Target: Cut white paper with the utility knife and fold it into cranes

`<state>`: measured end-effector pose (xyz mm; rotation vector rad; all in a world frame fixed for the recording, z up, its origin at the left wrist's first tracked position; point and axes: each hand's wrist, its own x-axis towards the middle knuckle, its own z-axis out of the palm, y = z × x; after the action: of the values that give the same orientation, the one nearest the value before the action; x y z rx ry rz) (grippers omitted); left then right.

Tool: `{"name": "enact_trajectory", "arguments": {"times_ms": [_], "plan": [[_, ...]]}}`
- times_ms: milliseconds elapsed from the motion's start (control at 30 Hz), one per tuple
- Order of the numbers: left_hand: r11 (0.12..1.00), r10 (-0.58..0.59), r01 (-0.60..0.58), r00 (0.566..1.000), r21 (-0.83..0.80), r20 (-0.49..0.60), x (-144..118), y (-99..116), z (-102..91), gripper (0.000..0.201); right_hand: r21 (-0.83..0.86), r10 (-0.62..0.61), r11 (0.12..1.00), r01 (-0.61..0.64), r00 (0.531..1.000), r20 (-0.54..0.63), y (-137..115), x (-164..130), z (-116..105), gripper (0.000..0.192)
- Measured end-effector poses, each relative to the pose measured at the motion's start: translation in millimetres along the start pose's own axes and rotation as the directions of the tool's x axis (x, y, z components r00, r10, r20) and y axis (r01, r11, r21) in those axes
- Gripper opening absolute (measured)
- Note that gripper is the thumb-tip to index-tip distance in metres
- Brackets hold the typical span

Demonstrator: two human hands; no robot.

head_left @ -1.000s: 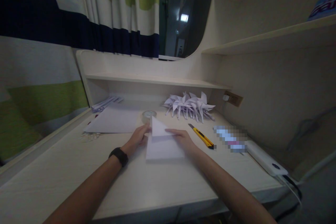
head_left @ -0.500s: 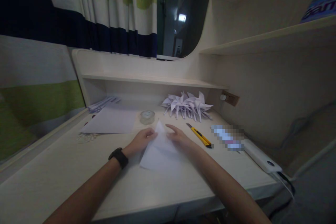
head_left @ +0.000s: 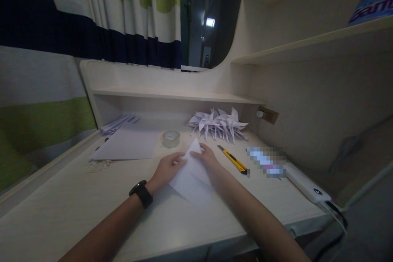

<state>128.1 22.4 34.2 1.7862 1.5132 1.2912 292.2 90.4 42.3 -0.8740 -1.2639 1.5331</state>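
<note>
A white sheet of paper [head_left: 193,184], folded to a point at its far end, is held between my hands just above the desk. My left hand [head_left: 169,168] pinches its left edge, thumb on top; a black watch [head_left: 141,193] is on that wrist. On the other side, my right hand [head_left: 208,159] grips the paper close to the pointed tip, its thumb on the upper face and the fingers behind. Beyond the hands sits a roll of clear tape [head_left: 171,139]. A yellow utility knife [head_left: 232,159] lies to the right of my right hand.
Folded paper pinwheels [head_left: 216,123] are heaped at the back. At left lie a stack of white paper [head_left: 129,141] and paper strips [head_left: 118,125]. A pixelated phone-like object [head_left: 265,162] and a white power strip [head_left: 307,184] with cables line the right side. A shelf [head_left: 178,95] spans the back.
The paper's tip has turned and shifted right. My right hand, its fingers apart before, has closed onto the paper. My left hand has moved slightly right with its edge.
</note>
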Motion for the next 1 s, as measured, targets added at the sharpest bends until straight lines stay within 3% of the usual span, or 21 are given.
{"name": "enact_trajectory", "arguments": {"times_ms": [167, 400, 733, 1000], "plan": [[0.999, 0.053, -0.053, 0.998, 0.006, 0.041, -6.1, 7.3, 4.7, 0.038, 0.01, 0.0, 1.0, 0.001, 1.0, -0.028, 3.2, -6.6, -2.6, 0.045], [0.986, 0.133, -0.132, 0.991, 0.101, -0.005, -9.5, 5.8, 9.0, 0.038, 0.041, 0.008, 0.999, -0.005, 0.997, -0.078, -7.2, -12.6, 2.7, 0.037], [0.98, 0.162, -0.16, 0.987, 0.119, -0.012, -12.7, 10.9, 9.3, 0.039, 0.089, -0.052, 0.995, 0.055, 0.998, -0.033, -17.3, -17.4, -0.5, 0.037], [0.985, 0.158, -0.152, 0.985, 0.083, -0.067, -12.8, 11.3, 10.7, 0.035, -0.091, -0.231, 0.971, 0.221, 0.965, -0.125, -27.0, 4.0, 0.3, 0.037]]}}
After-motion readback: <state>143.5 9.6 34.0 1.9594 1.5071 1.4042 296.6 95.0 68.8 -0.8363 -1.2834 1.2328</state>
